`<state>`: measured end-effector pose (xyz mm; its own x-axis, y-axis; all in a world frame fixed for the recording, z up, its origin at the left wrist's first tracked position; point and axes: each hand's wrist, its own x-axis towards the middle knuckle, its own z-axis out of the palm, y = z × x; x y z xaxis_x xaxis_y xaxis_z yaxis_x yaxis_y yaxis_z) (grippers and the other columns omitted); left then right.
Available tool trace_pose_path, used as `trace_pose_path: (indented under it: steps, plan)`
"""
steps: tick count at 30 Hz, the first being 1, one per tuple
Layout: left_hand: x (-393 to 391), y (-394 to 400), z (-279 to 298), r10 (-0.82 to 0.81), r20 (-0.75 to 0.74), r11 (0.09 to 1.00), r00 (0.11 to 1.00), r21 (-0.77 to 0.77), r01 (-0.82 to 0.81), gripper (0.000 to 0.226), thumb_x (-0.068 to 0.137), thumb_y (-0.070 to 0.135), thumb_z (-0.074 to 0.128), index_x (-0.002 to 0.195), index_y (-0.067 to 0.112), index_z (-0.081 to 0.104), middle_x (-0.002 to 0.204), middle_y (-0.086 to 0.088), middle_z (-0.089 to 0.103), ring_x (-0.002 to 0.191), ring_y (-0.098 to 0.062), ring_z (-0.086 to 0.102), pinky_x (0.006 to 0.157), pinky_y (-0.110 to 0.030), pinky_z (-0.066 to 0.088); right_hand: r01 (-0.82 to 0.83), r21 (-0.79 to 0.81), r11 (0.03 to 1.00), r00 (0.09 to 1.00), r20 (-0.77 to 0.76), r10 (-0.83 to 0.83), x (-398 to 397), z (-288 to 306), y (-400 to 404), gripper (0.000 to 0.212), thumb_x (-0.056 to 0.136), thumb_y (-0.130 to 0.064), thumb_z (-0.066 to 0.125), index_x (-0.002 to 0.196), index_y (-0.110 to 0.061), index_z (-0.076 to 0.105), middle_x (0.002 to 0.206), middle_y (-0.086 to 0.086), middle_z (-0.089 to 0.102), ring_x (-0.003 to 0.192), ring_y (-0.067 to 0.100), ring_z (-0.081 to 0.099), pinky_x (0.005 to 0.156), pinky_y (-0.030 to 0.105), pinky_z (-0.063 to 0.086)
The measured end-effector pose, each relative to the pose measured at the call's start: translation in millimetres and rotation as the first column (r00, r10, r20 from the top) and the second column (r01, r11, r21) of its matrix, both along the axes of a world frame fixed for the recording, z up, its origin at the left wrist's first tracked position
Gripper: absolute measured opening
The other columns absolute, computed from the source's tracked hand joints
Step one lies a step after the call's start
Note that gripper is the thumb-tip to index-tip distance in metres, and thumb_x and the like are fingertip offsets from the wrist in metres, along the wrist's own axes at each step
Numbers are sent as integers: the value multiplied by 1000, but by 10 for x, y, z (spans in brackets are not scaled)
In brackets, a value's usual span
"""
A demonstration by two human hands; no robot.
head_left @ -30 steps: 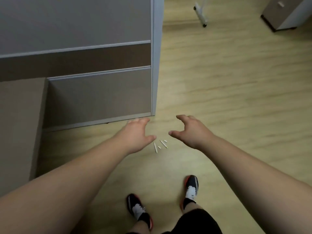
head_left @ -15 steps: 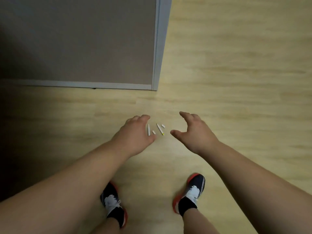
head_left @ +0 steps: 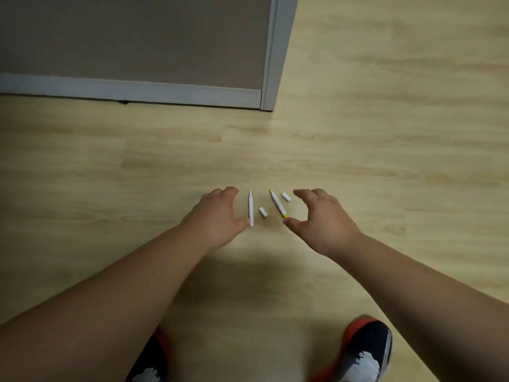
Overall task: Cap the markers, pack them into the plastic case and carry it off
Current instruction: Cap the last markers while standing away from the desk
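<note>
Shoes, two: dark uppers with orange-red soles and white tongues. The right shoe (head_left: 363, 351) and the left shoe (head_left: 150, 365) sit nearest the camera, each partly cut by the lower edge or hidden by a forearm, well short of the markers.

Hands, two, bare. The left hand (head_left: 217, 216) reaches over the floor just left of the white marker, fingers loosely curved and spread, holding nothing; its thumb tip lies at the marker's near end, contact uncertain. The right hand (head_left: 322, 219) sits just right of the yellow-ended marker, fingers arched and apart, thumb tip close to that marker's near end, gripping nothing.

Markers, two, slim tapered sticks, uncapped, lying flat between the hands. White marker (head_left: 251, 208): plain white barrel, pointed far tip, lying nearly straight away from the person. Yellow-ended marker (head_left: 278, 203): white barrel, yellow at both ends, angled, far tip leaning left.

Caps, two, short white cylinders, loose. Near cap (head_left: 263, 212) lies between the two markers, touching neither. Far cap (head_left: 286, 196) lies just right of the yellow-ended marker's far half.

Floor (head_left: 385, 133): pale wood-grain planks, smooth, matt.

Partition panel (head_left: 137, 37): flat grey-brown face with a light grey frame, standing well beyond the markers.
</note>
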<state>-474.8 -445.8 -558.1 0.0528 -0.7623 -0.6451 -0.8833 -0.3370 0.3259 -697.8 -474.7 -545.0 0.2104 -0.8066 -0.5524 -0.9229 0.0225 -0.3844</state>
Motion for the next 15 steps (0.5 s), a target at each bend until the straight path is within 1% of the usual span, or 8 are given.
trace_pose_path:
  steps: [3, 5, 7, 11, 13, 15]
  plan:
    - [29, -69, -486, -30, 24, 999, 999, 25, 29, 71, 83, 53, 66, 143, 25, 42, 138, -4, 53, 129, -25, 48, 102, -40, 46, -27, -18, 999, 1000, -7, 27, 63, -468, -41, 66, 84, -50, 62, 143, -27, 43, 136, 0, 50, 126, 25, 42, 102, 35, 40]
    - [13, -116, -776, -35, 30, 999, 999, 42, 34, 64, 82, 53, 67, 136, 25, 48, 126, -3, 59, 117, -24, 55, 94, -38, 50, -31, -22, 999, 999, -10, 31, 109, -745, -67, 62, 84, -47, 63, 140, -28, 46, 130, 0, 52, 122, 24, 45, 100, 35, 42]
    - [-24, -162, -1026, -44, 34, 998, 998, 47, 43, 57, 83, 50, 66, 131, 24, 51, 117, -3, 62, 107, -24, 58, 85, -36, 50, -39, -33, 999, 999, -11, 39, 146, -988, -91, 57, 85, -43, 64, 138, -26, 49, 127, 1, 54, 120, 24, 47, 98, 34, 43]
    - [-112, -233, -1514, -42, 77, 999, 996, 12, 41, 41, 88, 46, 62, 119, 21, 54, 112, -3, 63, 101, -25, 60, 79, -35, 49, -68, -53, 996, 998, -19, 67, 213, -1473, -126, 47, 85, -40, 62, 129, -22, 58, 123, 4, 58, 118, 25, 52, 94, 31, 45]
    - [-152, -279, -1723, 1, 97, 1000, 995, -9, 0, 34, 89, 45, 61, 109, 18, 56, 110, -4, 64, 100, -26, 61, 78, -35, 48, -84, -43, 996, 996, -26, 83, 258, -1687, -135, 42, 85, -43, 58, 119, -18, 63, 119, 8, 60, 114, 27, 55, 89, 31, 46]
    - [-193, -344, -1872, 53, 106, 998, 993, -21, -51, 31, 88, 49, 60, 95, 19, 52, 106, -4, 65, 96, -25, 61, 73, -34, 47, -106, -57, 993, 994, -33, 104, 306, -1826, -142, 38, 88, -46, 55, 107, -15, 67, 110, 9, 61, 110, 26, 57, 84, 30, 48]
